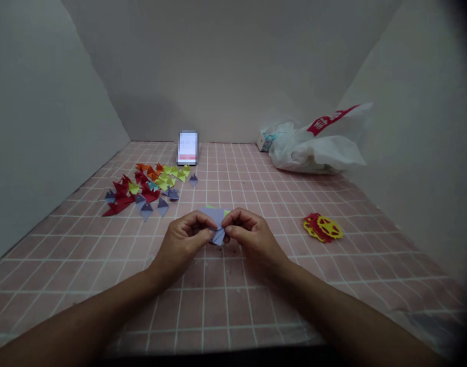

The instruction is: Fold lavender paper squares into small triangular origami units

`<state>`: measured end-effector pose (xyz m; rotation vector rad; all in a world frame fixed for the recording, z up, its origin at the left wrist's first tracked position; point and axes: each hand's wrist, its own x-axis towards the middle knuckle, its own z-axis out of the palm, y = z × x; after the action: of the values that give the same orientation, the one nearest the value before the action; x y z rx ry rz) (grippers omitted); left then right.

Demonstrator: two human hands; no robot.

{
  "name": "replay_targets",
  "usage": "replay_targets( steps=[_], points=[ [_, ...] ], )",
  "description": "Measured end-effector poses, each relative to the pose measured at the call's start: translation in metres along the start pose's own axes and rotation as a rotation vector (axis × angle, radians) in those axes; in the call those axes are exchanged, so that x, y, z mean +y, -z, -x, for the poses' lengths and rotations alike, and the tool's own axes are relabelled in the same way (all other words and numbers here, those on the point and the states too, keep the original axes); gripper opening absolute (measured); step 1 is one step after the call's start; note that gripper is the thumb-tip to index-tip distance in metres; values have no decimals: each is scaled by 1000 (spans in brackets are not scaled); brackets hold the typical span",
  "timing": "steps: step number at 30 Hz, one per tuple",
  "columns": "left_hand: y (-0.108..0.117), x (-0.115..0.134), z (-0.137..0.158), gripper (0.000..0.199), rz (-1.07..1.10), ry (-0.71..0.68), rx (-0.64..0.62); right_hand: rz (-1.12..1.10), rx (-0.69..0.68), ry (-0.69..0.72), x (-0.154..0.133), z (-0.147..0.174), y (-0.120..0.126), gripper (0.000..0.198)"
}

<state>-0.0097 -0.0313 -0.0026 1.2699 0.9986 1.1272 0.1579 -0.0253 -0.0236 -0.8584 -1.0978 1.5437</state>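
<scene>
Between both hands, near the middle of the view, is a small folded piece of purple paper. My left hand pinches its left side between thumb and forefinger. On its right side, my right hand grips it the same way, so both hands are closed. Just behind the fingers lie flat sheets of purple paper with yellow-green paper showing at their edge. Fingertips hide part of the folds.
Many folded paper pieces in red, orange, yellow and purple lie at the left. A phone stands behind them. Red and yellow paper cutouts lie at the right. A white plastic bag and a tissue pack sit at the back right.
</scene>
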Motion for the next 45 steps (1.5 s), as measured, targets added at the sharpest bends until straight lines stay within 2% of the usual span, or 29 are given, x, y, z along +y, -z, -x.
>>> replay_targets(
  steps=[13, 33, 37, 42, 45],
  points=[
    [1, -2, 1, 2, -153, -90, 33, -126, -55, -26, 1, -1, -1, 15],
    [1, -3, 3, 10, -385, -199, 17, -89, -94, -53, 2, -1, 3, 18],
    [2, -4, 1, 9, -292, -156, -4, -44, -67, -10, 1, -1, 2, 17],
    [2, -4, -1, 2, -75, -31, -19, -58, 3, 51, -2, -1, -1, 17],
    [1, -4, -2, 1, -19, 25, -24, -46, 17, 52, -4, 0, -3, 14]
  ],
)
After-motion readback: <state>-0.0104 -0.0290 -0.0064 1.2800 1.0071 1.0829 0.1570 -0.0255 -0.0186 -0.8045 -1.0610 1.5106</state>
